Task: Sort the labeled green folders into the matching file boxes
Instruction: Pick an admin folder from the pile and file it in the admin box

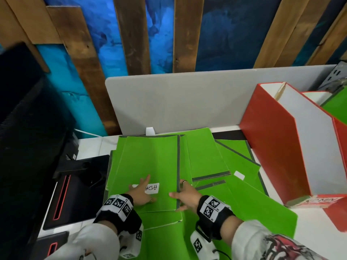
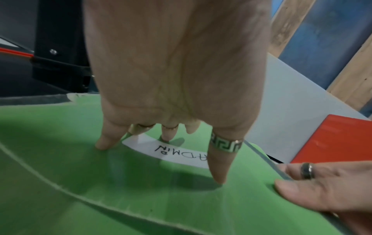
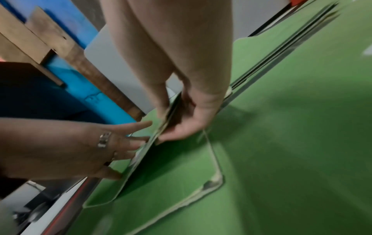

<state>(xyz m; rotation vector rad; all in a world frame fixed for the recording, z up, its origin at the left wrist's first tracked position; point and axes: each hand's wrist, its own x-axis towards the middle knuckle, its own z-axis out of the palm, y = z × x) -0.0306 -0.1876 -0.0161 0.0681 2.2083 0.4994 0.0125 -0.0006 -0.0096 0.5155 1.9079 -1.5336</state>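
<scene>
Here the top green folder point(image 1: 148, 166) lies on a loose spread of other green folders point(image 1: 234, 184) across the white surface point(image 1: 90, 147), and both hands are on it. The left hand point(image 1: 141, 192) rests flat with its fingers point(image 2: 218, 165) straight and spread, their tips pressing the cover; under them sits a white label point(image 2: 175, 152) handwritten "ADMIN", partly covered by the palm. The right hand point(image 1: 185, 194) is just to the right of it, its grip narrow on the folder's dark spine edge: in the right wrist view the thumb point(image 3: 161, 101) lies on top and the fingers curl beneath, so that edge stands a little off the pile while the left side stays down. Well to the right of the right hand stands a red file box point(image 1: 272, 143), its open top showing a white inside, with a second red box point(image 1: 339, 132) beyond it holding something green. To the left of the left hand sits a black monitor point(image 1: 28, 113) on its stand.
</scene>
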